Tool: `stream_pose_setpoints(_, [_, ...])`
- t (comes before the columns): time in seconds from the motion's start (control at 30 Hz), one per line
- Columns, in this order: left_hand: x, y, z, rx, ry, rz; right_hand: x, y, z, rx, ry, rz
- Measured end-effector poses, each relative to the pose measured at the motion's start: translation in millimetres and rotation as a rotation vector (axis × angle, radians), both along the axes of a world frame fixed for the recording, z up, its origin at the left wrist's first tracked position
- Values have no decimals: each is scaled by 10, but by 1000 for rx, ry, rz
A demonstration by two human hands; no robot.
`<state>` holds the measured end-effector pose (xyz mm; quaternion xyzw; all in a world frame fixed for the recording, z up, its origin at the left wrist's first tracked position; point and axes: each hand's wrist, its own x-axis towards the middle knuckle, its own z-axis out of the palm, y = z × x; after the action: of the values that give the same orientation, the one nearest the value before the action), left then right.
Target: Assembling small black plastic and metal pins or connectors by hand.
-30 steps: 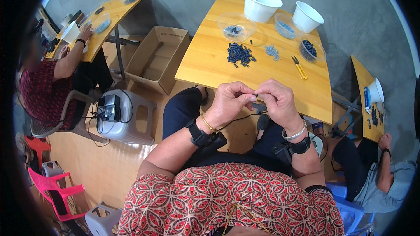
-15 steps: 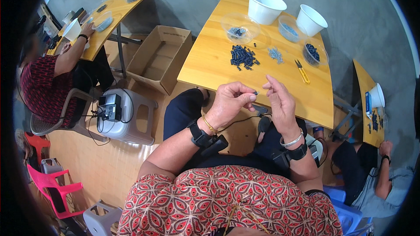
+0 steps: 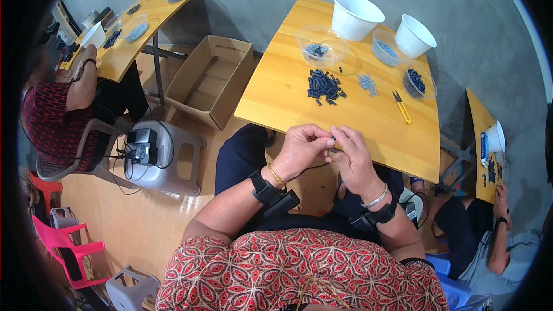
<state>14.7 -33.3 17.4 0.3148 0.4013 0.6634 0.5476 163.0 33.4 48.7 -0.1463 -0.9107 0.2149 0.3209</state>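
**Fingertips meet over a small dark piece at the desk's near edge**

At the upper left of the frame, a co-worker sits at another desk (image 3: 148,35). Right of it, an open cardboard box (image 3: 208,80) stands on the floor. Near the centre, the left hand (image 3: 300,151) pinches a small dark piece (image 3: 333,138) between thumb and fingers. The right hand (image 3: 352,164) meets it with bent fingers; whether they grip the piece, I cannot tell. Above, on the main desk (image 3: 271,89), lie a heap of dark pieces (image 3: 324,85) and, right of it, a small pile of grey pieces (image 3: 367,84). Behind these stand a clear bowl (image 3: 305,37), two white tubs (image 3: 357,18) and a bowl of pale pieces (image 3: 385,52). Yellow-handled snips (image 3: 403,110) lie further right, below a bowl of dark pieces (image 3: 415,82). At the right edge, another person sits by a third desk (image 3: 479,129).
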Motion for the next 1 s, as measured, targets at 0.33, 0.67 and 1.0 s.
stream_pose_setpoints(0.33, [-284, 63, -119, 27, -69, 123, -690, 656, -141, 70, -148, -178])
stream_pose_setpoints(0.67, [-345, 10, -148, -8, -78, 130, -722, 687, -272, 195, -395, -245])
stream_pose_setpoints(1.0, [-253, 5, -81, 95, -253, -28, -219, 430, -19, -853, 127, 77])
